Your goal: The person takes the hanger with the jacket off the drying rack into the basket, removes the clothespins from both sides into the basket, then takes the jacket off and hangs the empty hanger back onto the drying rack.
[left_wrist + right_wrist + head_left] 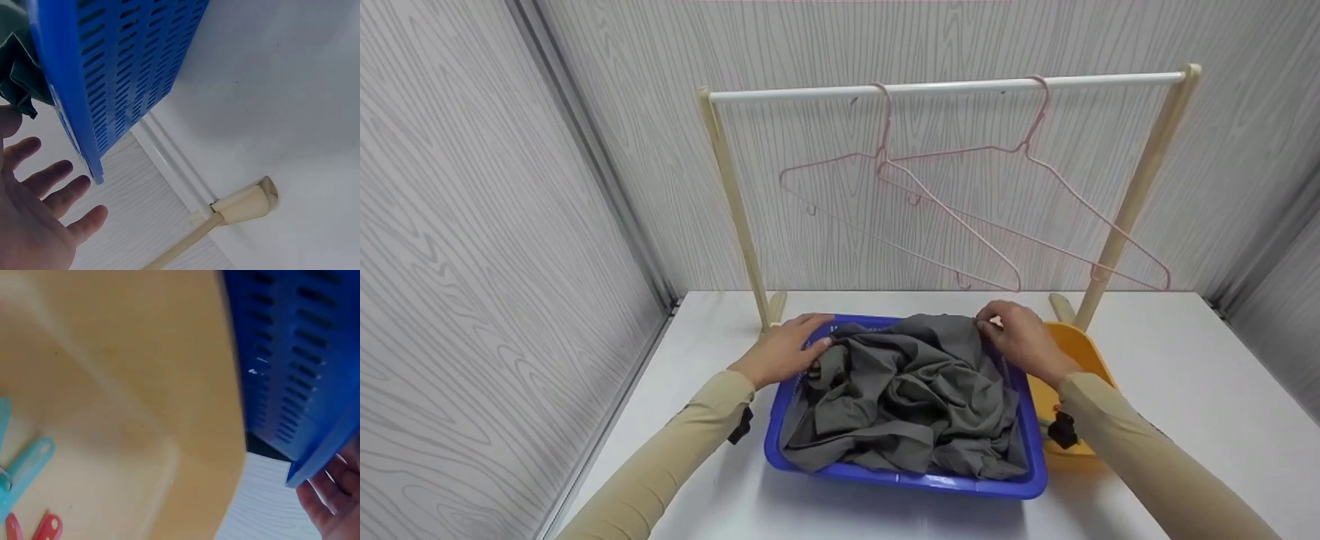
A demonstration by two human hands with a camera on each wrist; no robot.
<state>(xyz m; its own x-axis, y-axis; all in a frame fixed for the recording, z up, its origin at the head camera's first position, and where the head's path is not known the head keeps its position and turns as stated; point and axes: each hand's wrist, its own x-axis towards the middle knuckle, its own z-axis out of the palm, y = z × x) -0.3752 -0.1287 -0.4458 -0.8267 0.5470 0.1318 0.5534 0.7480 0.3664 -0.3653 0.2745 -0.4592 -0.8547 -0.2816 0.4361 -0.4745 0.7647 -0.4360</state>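
Observation:
A crumpled dark grey garment (915, 390) fills the blue basket (900, 480); its exact kind cannot be made out. At the basket's far left corner lies my left hand (789, 349), fingers over the rim and thumb at the fabric's edge. The left wrist view shows that hand (39, 208) with loosely spread fingers beside the perforated basket wall (121, 62). My right hand (1021, 337) pinches the garment's far right corner between thumb and fingers. In the right wrist view, the right hand's fingers (332, 489) are partly hidden behind the basket rim.
A yellow bin (1080, 352) stands right of the basket, holding turquoise clips (25, 469) and red clips (48, 526). Behind, a wooden rack with a white rail (810, 93) carries two pink hangers (883, 135). All stand on a white table (682, 420).

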